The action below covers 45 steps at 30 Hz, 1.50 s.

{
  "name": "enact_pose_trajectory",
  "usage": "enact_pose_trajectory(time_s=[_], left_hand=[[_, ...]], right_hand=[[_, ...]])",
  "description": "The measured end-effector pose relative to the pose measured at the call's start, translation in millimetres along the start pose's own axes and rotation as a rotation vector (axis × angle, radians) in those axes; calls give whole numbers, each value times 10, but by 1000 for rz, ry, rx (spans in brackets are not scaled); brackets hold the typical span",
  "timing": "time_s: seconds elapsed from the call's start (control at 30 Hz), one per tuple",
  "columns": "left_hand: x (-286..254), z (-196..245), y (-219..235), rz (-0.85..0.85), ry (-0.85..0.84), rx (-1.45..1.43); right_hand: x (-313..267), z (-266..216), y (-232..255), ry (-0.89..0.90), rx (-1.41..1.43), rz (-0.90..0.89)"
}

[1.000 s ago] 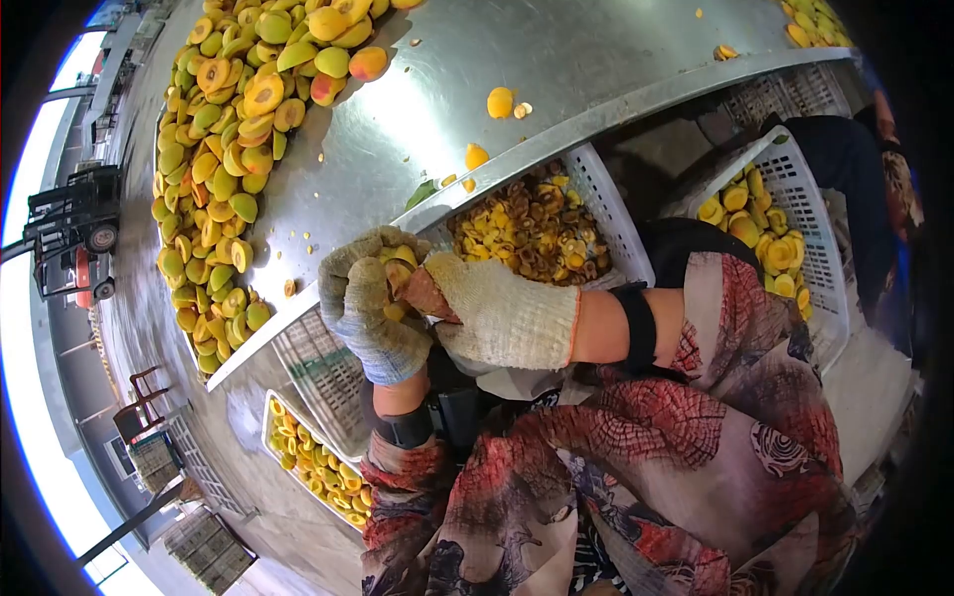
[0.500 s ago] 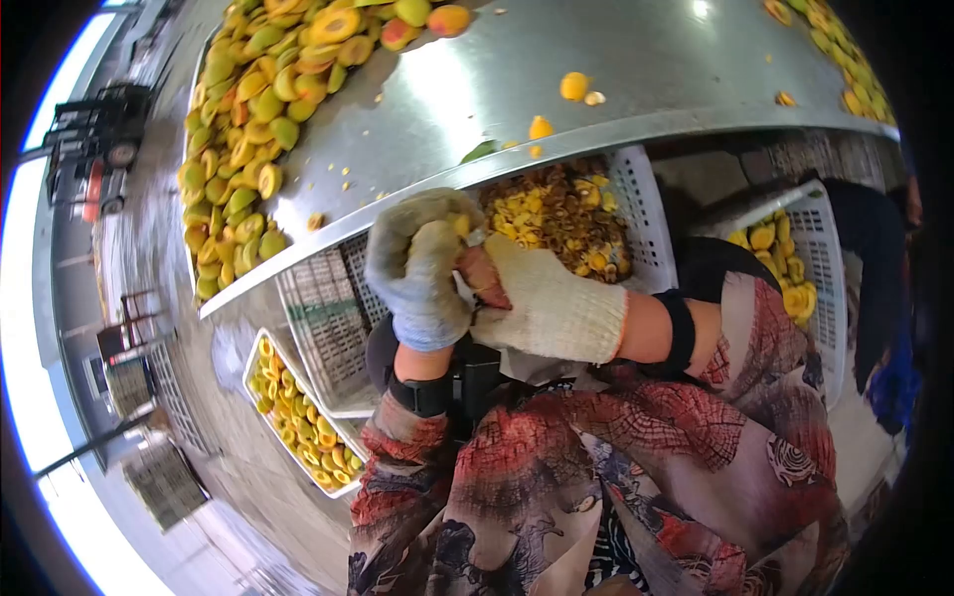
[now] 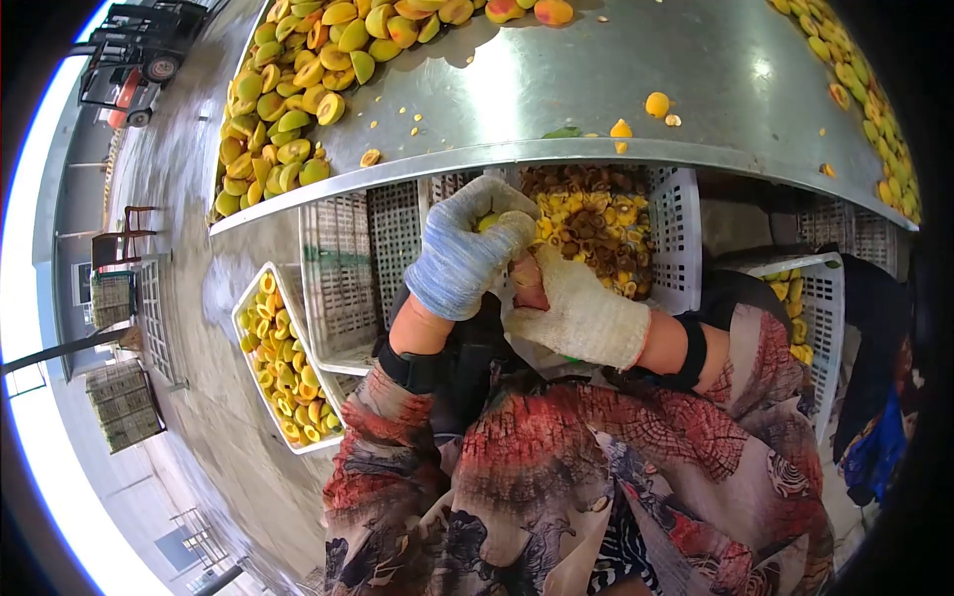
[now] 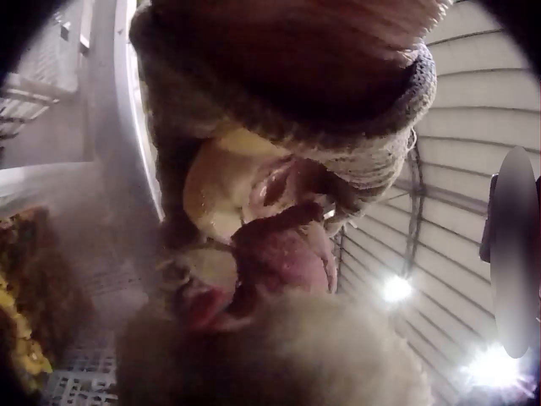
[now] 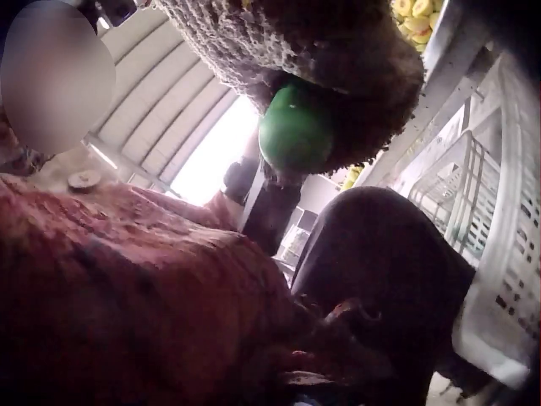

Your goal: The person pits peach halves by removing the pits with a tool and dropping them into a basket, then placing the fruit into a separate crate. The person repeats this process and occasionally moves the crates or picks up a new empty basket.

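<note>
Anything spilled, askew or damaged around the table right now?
Only minor strays: on the metal table, a green leaf and a few yellow pieces lie near the front edge. They look odd because they sit apart from the piled fruit halves. Nothing looks plainly broken.

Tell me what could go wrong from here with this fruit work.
The fruit in the left hand might slip, as only the gloved fingers hold it. The right hand works right against it, gripping a green handle; if that is a blade's, it could nick a finger, though I can't see its tip. The yellow piece near the edge of the table could get knocked off, perhaps into the basket below.
</note>
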<state>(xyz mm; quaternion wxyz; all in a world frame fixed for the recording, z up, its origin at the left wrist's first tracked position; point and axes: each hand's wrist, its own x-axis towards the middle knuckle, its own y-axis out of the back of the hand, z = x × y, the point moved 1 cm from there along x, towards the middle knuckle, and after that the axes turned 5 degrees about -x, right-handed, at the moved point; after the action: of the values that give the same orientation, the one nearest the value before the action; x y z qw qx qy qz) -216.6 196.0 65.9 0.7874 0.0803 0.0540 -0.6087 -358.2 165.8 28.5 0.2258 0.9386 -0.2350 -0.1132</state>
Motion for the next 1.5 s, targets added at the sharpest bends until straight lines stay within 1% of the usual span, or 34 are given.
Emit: enact_pose_trajectory(time_s=[0.03, 0.07, 0.1, 0.13, 0.2, 0.23, 0.27, 0.3, 0.33, 0.4, 0.43, 0.47, 0.5, 0.53, 0.57, 0.6, 0.67, 0.7, 0.8, 0.83, 0.9, 0.97, 1.03, 1.07, 1.1, 1.13, 1.2, 1.23, 1.33, 1.37, 1.4, 1.43, 1.47, 1.5], left_hand=[[-11, 22, 11, 0, 19, 9], [-19, 26, 22, 1, 21, 6], [-31, 26, 35, -8, -15, 57], [-46, 45, 42, -14, -51, 108], [-89, 85, 48, 6, -10, 112], [-96, 80, 46, 13, -30, 120], [-102, 64, 52, 22, -50, 129], [-95, 15, 70, 12, -130, 141], [-104, 14, 72, 19, -119, 139], [-131, -15, 82, 41, -123, 118], [-161, 2, 91, 53, -136, 147], [-184, 15, 98, 64, -148, 177], [-176, -39, 113, 57, -159, 143], [-188, -25, 95, 83, -77, 140], [-197, -43, 86, 99, -42, 110], [-199, -69, 76, 110, -9, 77], [-196, -132, 62, 141, -61, 57], [-235, -107, 73, 126, -55, 19], [-292, -139, 89, 126, -69, -51], [-310, -140, 96, 106, -45, -67], [-332, -151, 110, 111, -70, -70], [-362, -143, 151, 122, -98, -73], [-427, -96, 210, 98, -80, -88], [-468, -75, 250, 106, -88, -93], [-535, 2, 307, 77, -67, -86], [-571, 35, 347, 45, -45, -78], [-566, 2, 389, 34, -82, -48], [-565, -9, 405, 18, -114, -17], [-603, -1, 437, 0, -175, 6], [-614, -2, 429, -10, -177, 4], [-625, 16, 416, -4, -187, -64], [-629, 27, 402, -2, -195, -133], [-619, 32, 391, -17, -195, -137], [-612, 40, 379, -28, -241, -169]], right_hand=[[18, -48, 28, -1, -1, -1], [28, -92, 81, -90, 137, -106], [22, -147, 117, -180, 276, -215], [0, -184, 120, -182, 274, -224], [-38, -230, 76, -334, 742, -295], [-39, -211, 25, -337, 734, -316], [-39, -169, -27, -301, 708, -236], [-32, -148, -57, -259, 680, -159], [-47, -165, -69, -251, 669, -186], [-73, -205, -66, -212, 350, -70], [-36, -236, -90, -199, 540, -192], [-63, -329, -57, -289, 539, -188], [-64, -441, -49, -326, 645, -224], [-70, -539, -46, -368, 750, -257], [-102, -595, -29, -477, 784, -274], [-116, -584, -43, -467, 766, -291], [-125, -504, -70, -450, 587, -256], [-132, -509, -88, -400, 577, -258], [-154, -604, -102, -433, 479, -256], [-158, -636, -112, -428, 469, -254], [-158, -692, -144, -397, 398, -227], [-170, -710, -133, -391, 390, -256], [-177, -774, -135, -385, 379, -287], [-186, -829, -135, -418, 452, -315], [-194, -869, -143, -451, 528, -342], [-191, -847, -177, -448, 523, -343], [-175, -800, -227, -343, 242, -281], [-172, -842, -254, -341, 237, -282], [-169, -1007, -291, -309, 317, -231], [-182, -1013, -276, -391, 429, -280], [-200, -1027, -246, -472, 542, -325], [-220, -1060, -213, -479, 545, -310], [-232, -1105, -192, -489, 587, -298], [-241, -1131, -182, -500, 630, -284]])
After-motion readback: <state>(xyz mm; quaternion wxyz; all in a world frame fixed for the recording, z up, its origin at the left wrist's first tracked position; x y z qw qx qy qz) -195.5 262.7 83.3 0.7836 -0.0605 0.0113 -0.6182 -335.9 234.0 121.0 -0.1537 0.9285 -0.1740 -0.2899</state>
